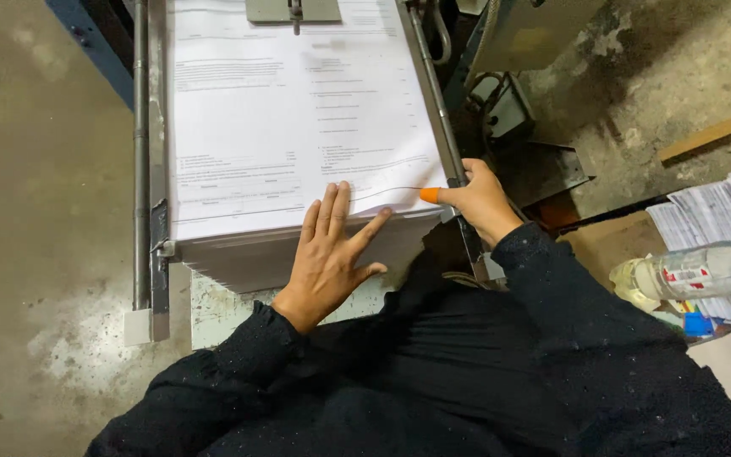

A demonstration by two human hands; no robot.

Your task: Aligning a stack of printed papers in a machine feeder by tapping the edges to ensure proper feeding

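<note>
Concrete floor (35, 211) surrounds your paper stack (289, 118); left hand (327, 254) lies flat, fingers spread, at 6 o'clock; right hand (480, 199) pinches a sheet edge at 4 o'clock.

Single view only, from a camera worn on the person's head, facing steeply downward and slightly forward over the black-sleeved arms. It sits close: the printed paper stack (298, 127) in its metal-railed tray (150, 169) fills the upper centre, with the left hand (327, 254) and right hand (480, 199) near mid-frame. Concrete floor (35, 211) borders the left; a plastic bottle (695, 275) lies at the right edge.
</note>
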